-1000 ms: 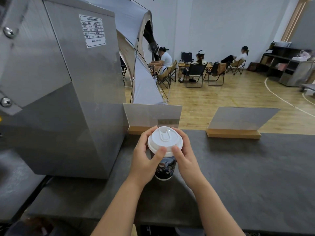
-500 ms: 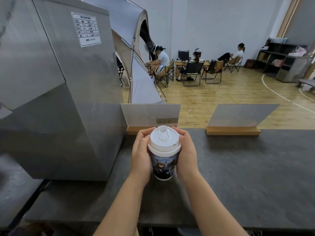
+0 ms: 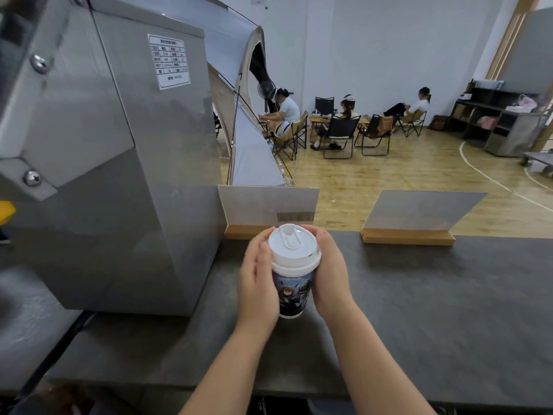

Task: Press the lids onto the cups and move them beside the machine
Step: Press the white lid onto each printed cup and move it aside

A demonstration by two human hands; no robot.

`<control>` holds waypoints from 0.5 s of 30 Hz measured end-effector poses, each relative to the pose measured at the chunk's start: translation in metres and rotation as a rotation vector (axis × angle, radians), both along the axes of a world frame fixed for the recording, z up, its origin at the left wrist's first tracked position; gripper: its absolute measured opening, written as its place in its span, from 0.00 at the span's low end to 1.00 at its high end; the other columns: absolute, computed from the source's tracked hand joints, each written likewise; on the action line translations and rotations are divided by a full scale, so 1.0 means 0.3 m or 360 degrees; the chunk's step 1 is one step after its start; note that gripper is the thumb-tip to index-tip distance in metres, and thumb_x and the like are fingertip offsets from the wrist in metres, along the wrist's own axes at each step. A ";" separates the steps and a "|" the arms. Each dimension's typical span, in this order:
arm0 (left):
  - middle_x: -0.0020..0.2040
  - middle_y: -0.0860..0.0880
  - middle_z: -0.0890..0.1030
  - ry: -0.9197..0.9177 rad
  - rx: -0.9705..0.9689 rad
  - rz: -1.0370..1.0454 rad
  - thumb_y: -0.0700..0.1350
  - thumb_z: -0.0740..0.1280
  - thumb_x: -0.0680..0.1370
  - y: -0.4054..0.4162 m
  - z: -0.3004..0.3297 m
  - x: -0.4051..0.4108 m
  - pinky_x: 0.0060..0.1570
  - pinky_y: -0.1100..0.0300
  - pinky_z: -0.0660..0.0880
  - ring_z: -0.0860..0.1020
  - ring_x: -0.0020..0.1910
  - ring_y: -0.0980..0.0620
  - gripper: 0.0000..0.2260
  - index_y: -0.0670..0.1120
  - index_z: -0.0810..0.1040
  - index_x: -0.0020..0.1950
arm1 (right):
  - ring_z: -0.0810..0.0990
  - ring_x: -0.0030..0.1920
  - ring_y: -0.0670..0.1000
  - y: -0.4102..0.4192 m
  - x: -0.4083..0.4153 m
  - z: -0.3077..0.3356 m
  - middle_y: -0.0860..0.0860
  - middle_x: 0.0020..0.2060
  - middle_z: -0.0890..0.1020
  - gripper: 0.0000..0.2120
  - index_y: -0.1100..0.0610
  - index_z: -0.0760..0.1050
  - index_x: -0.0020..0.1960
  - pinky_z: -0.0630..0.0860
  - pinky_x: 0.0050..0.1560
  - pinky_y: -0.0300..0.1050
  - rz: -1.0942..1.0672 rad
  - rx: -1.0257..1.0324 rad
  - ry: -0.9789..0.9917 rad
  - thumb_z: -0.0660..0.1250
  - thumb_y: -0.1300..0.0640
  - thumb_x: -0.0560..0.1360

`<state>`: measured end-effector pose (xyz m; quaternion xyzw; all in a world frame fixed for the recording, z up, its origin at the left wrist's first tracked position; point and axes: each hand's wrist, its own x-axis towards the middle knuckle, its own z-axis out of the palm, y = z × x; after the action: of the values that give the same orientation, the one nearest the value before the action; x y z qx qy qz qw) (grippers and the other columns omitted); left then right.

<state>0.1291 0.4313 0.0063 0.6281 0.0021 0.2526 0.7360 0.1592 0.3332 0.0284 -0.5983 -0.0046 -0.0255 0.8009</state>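
Note:
A paper cup (image 3: 292,295) with a dark printed picture stands upright on the dark counter (image 3: 419,310), just right of the steel machine (image 3: 113,163). A white domed lid (image 3: 294,248) sits on its rim. My left hand (image 3: 258,283) wraps the cup's left side and my right hand (image 3: 330,274) wraps its right side, fingers curled round the back of the cup. Both thumbs lie along the cup's sides, off the lid.
Two clear sign holders on wooden bases (image 3: 269,209) (image 3: 413,217) stand along the counter's far edge. Bare counter stretches to the right. Beyond lie a wooden floor, people seated on folding chairs (image 3: 341,133), a tent and shelves (image 3: 496,115).
My thumbs have come off the lid's front rim, and both hands now wrap the cup's sides. The cup stays at the same spot on the counter.

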 end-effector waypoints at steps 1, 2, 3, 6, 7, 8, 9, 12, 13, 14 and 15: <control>0.62 0.60 0.79 -0.0023 0.0089 -0.0029 0.57 0.56 0.81 -0.005 -0.032 -0.011 0.59 0.65 0.74 0.76 0.63 0.60 0.19 0.53 0.73 0.69 | 0.84 0.47 0.49 0.006 -0.006 -0.007 0.51 0.46 0.86 0.13 0.55 0.81 0.53 0.79 0.45 0.42 0.0008 -0.0007 -0.0010 0.58 0.53 0.81; 0.66 0.63 0.76 -0.0027 0.0168 -0.0063 0.61 0.55 0.79 -0.004 -0.061 -0.018 0.63 0.64 0.72 0.73 0.67 0.62 0.23 0.55 0.68 0.73 | 0.85 0.48 0.49 0.008 -0.013 -0.019 0.51 0.47 0.86 0.15 0.54 0.81 0.53 0.79 0.46 0.43 0.0023 -0.0018 -0.0018 0.57 0.51 0.81; 0.67 0.64 0.74 -0.0022 0.0232 -0.0084 0.62 0.55 0.78 0.000 -0.086 -0.019 0.66 0.62 0.71 0.72 0.69 0.62 0.25 0.57 0.66 0.74 | 0.85 0.50 0.49 0.008 -0.020 -0.031 0.50 0.48 0.87 0.17 0.53 0.81 0.54 0.78 0.48 0.42 0.0043 -0.0028 -0.0022 0.56 0.47 0.81; 0.67 0.64 0.74 -0.0023 0.0335 -0.0047 0.64 0.55 0.78 0.013 -0.114 -0.024 0.66 0.59 0.71 0.72 0.68 0.61 0.22 0.60 0.67 0.70 | 0.83 0.55 0.43 -0.008 -0.030 -0.082 0.41 0.51 0.86 0.24 0.44 0.80 0.56 0.76 0.51 0.36 0.0190 -0.0087 0.0021 0.52 0.35 0.74; 0.66 0.64 0.75 -0.0034 0.0333 -0.0023 0.63 0.56 0.78 0.015 -0.110 -0.026 0.65 0.60 0.72 0.72 0.68 0.62 0.21 0.60 0.68 0.69 | 0.82 0.56 0.42 -0.013 -0.031 -0.090 0.38 0.52 0.85 0.24 0.42 0.79 0.56 0.75 0.54 0.37 0.0252 -0.0083 0.0045 0.52 0.34 0.72; 0.65 0.65 0.75 -0.0048 0.0329 -0.0007 0.62 0.56 0.78 0.016 -0.104 -0.023 0.63 0.63 0.72 0.73 0.67 0.62 0.20 0.60 0.68 0.69 | 0.81 0.57 0.41 -0.020 -0.027 -0.095 0.37 0.52 0.85 0.23 0.41 0.78 0.56 0.75 0.55 0.37 0.0298 -0.0062 0.0069 0.52 0.34 0.72; 0.64 0.65 0.75 -0.0055 0.0317 -0.0008 0.62 0.56 0.78 0.015 -0.090 -0.021 0.61 0.67 0.72 0.73 0.66 0.63 0.20 0.59 0.68 0.69 | 0.81 0.57 0.41 -0.027 -0.022 -0.098 0.36 0.52 0.84 0.22 0.41 0.77 0.57 0.75 0.55 0.38 0.0331 -0.0047 0.0090 0.52 0.35 0.72; 0.57 0.62 0.80 0.0082 0.0226 -0.0029 0.64 0.54 0.81 0.015 -0.036 0.011 0.51 0.74 0.73 0.77 0.60 0.63 0.19 0.57 0.73 0.64 | 0.83 0.56 0.46 -0.038 -0.017 -0.098 0.43 0.52 0.86 0.19 0.45 0.78 0.58 0.78 0.52 0.39 0.0285 -0.0103 0.0045 0.57 0.38 0.75; 0.53 0.60 0.82 0.0162 0.0196 -0.0034 0.63 0.54 0.81 0.016 -0.020 0.027 0.47 0.75 0.73 0.80 0.56 0.62 0.18 0.57 0.76 0.60 | 0.84 0.56 0.48 -0.039 -0.016 -0.100 0.46 0.51 0.86 0.18 0.48 0.78 0.57 0.79 0.50 0.39 0.0248 -0.0129 0.0008 0.60 0.38 0.77; 0.50 0.58 0.84 0.0217 0.0178 -0.0047 0.60 0.54 0.82 0.017 -0.011 0.041 0.44 0.74 0.74 0.81 0.52 0.61 0.16 0.56 0.78 0.57 | 0.84 0.55 0.50 -0.040 -0.017 -0.101 0.49 0.51 0.86 0.18 0.51 0.79 0.57 0.80 0.48 0.39 0.0205 -0.0133 -0.0003 0.62 0.40 0.77; 0.48 0.56 0.85 0.0237 0.0173 -0.0075 0.56 0.55 0.83 0.019 -0.011 0.052 0.44 0.72 0.75 0.82 0.51 0.59 0.14 0.55 0.80 0.56 | 0.85 0.53 0.51 -0.039 -0.017 -0.100 0.51 0.50 0.87 0.17 0.52 0.79 0.57 0.80 0.47 0.40 0.0165 -0.0107 0.0018 0.62 0.41 0.78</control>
<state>0.1448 0.4370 0.0028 0.6839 0.0283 0.1875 0.7045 0.1541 0.3216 -0.0017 -0.6239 -0.0320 0.0195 0.7806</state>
